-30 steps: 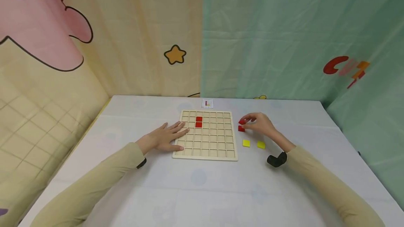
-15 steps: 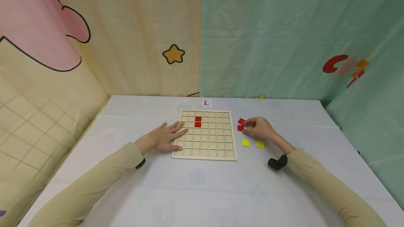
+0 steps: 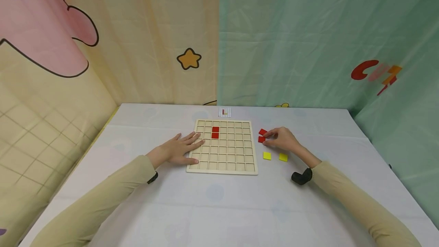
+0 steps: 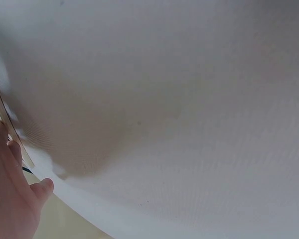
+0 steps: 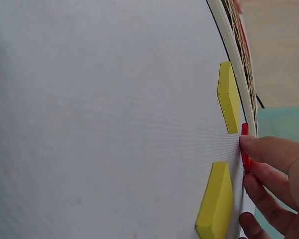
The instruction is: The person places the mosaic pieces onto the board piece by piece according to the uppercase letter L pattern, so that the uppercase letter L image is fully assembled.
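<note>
My left hand [image 3: 178, 149] rests with spread fingers on the left edge of a wooden grid board [image 3: 229, 149]. Two red square tiles [image 3: 215, 135] fill neighbouring cells in the board's upper left part. Right of the board, the thumb and forefinger of my right hand [image 3: 284, 139] pinch the edge of a red tile [image 3: 261, 139]; in the right wrist view this red tile [image 5: 245, 130] shows at the thumb tip. Just beyond it lies another red tile [image 3: 262, 132], turned at an angle, beside the forefinger. Only part of my left hand [image 4: 12, 186] enters the left wrist view.
Nearer on the white tablecloth [image 3: 219, 209] lie two yellow square tiles, one left [image 3: 266, 156] and one right [image 3: 283, 157]. Behind the board sits a small card [image 3: 224, 112] with a coloured grid pattern. Printed curtains [image 3: 291, 41] hang behind the table.
One second ago my right fingers were on the farther red tile. That tile now lies turned on the cloth, and the fingers have come down to the nearer one. My left hand has stayed put.
</note>
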Motion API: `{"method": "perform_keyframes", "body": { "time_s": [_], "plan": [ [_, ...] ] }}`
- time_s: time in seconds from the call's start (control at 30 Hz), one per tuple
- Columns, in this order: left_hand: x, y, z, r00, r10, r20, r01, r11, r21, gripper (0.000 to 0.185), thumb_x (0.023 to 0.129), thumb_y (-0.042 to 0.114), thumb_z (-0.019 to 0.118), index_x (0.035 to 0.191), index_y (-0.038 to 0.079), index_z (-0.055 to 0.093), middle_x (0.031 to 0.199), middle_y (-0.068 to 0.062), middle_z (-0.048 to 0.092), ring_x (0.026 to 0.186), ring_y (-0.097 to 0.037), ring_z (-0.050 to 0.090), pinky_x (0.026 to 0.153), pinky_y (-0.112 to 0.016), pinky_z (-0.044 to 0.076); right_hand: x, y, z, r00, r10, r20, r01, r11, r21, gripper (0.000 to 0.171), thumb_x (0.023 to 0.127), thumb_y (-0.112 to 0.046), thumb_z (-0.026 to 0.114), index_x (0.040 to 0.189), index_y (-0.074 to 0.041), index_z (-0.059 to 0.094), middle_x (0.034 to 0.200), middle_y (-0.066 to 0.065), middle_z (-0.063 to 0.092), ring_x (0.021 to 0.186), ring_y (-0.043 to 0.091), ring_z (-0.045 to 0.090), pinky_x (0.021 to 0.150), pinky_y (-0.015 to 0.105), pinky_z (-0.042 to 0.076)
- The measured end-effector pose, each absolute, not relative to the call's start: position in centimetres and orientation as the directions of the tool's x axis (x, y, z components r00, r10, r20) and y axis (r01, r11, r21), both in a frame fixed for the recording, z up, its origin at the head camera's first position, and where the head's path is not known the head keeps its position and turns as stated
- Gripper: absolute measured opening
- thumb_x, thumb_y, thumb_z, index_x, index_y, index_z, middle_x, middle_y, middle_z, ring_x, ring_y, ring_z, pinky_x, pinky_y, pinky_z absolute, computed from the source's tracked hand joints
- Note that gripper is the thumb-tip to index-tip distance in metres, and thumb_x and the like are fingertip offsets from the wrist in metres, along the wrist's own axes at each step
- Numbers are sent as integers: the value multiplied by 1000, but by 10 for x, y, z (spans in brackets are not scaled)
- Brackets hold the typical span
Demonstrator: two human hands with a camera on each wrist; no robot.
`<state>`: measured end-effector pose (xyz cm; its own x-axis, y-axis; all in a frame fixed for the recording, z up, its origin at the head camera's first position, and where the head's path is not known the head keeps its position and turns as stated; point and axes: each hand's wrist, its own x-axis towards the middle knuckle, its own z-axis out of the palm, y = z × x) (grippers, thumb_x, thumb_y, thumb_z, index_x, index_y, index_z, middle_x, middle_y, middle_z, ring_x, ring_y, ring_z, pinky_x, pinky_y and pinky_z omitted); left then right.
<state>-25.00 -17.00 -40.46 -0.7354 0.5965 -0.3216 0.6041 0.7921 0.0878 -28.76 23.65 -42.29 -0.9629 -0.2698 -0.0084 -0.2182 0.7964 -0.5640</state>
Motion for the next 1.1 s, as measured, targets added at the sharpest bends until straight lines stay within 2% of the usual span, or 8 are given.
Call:
{"method": "perform_keyframes", "body": {
  "time_s": [0.3,0.53,0.7,0.83,1.0,1.1],
  "plan": [
    [-249,-170,-404,-731,599,-326,610,788,81,81,92,66,41,156,25,13,164,-5,2,151,-27,2,117,-61,7,-285,236,-418,-963,-269,1,-229,819,-526,29,80,-24,77,102,-6,74,100,11,73,86,22,57,74,30,46],
    [-249,-170,-404,-733,603,-315,611,787,86,80,92,66,41,155,25,13,164,-5,2,151,-27,2,117,-62,7,-284,233,-411,-967,-253,3,-220,833,-508,30,81,-26,76,104,-7,74,104,11,73,96,26,62,84,42,51],
    [-250,-171,-405,-729,612,-306,617,781,92,80,93,63,43,155,23,14,164,-8,3,151,-29,4,116,-62,8,-282,228,-408,-964,-266,24,-241,826,-509,31,80,-26,76,103,-5,74,102,11,74,99,29,62,86,45,51],
    [-249,-171,-404,-725,615,-310,621,778,94,80,93,63,43,156,23,14,163,-8,3,151,-29,4,116,-63,8,-279,220,-406,-957,-283,58,-273,819,-504,29,79,-25,76,100,-6,75,97,9,75,96,29,62,82,42,51],
    [-248,-171,-403,-730,606,-315,612,785,92,81,92,66,42,156,25,13,164,-6,2,151,-27,2,116,-62,7,-277,209,-404,-947,-305,104,-314,802,-507,27,78,-27,77,99,-10,76,91,5,75,88,24,62,72,31,47],
    [-249,-172,-404,-731,605,-315,612,786,89,81,92,67,41,156,25,13,164,-5,2,151,-27,1,116,-62,7,-277,200,-403,-942,-314,117,-328,793,-514,28,77,-28,78,99,-10,76,90,4,75,83,21,59,69,27,44]
  ]
}}
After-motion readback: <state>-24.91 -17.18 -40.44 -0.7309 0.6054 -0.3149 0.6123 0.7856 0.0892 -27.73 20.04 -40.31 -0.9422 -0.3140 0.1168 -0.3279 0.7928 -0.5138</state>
